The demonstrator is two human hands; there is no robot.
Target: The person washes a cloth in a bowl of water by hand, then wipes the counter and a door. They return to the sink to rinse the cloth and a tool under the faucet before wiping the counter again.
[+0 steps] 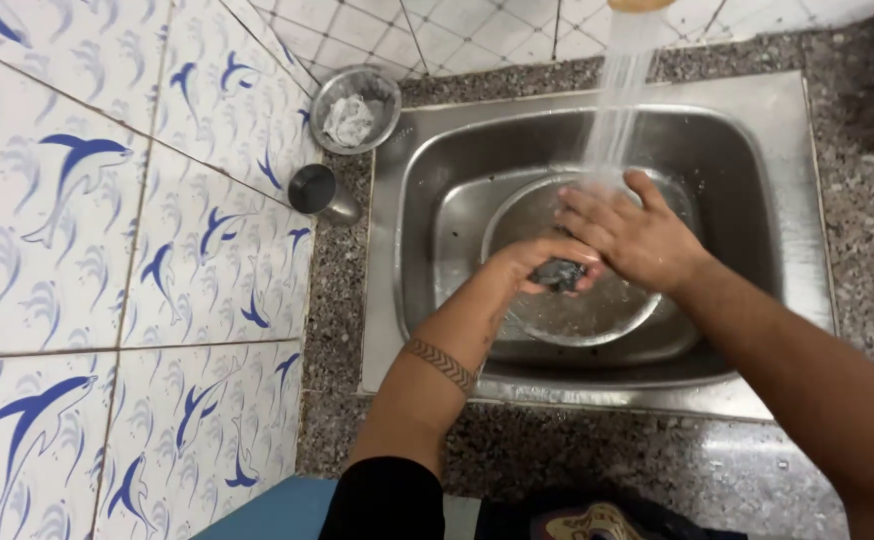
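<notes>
Both hands are down in the steel sink point(757, 150) with water point(617, 90) pouring onto them from above. The left hand point(532, 262) is curled around a small dark scrubber point(560, 273), fingers closed on it from underneath, and the right hand point(632, 235) lies flat over the top of it, fingers spread out and pressing down, so the scrubber's basically sandwiched between the two. All that's happening over a round steel plate point(577, 320) lying in the bottom of the sink, which looks wet and has nothing else on it that I can make out. Up on the speckled counter point(337, 300) in the corner there's a little steel bowl point(355, 108) with something white and crumpled in it, can't tell what. Just beside that bowl stands a small steel cup point(319, 192), and its inside looks dark.
</notes>
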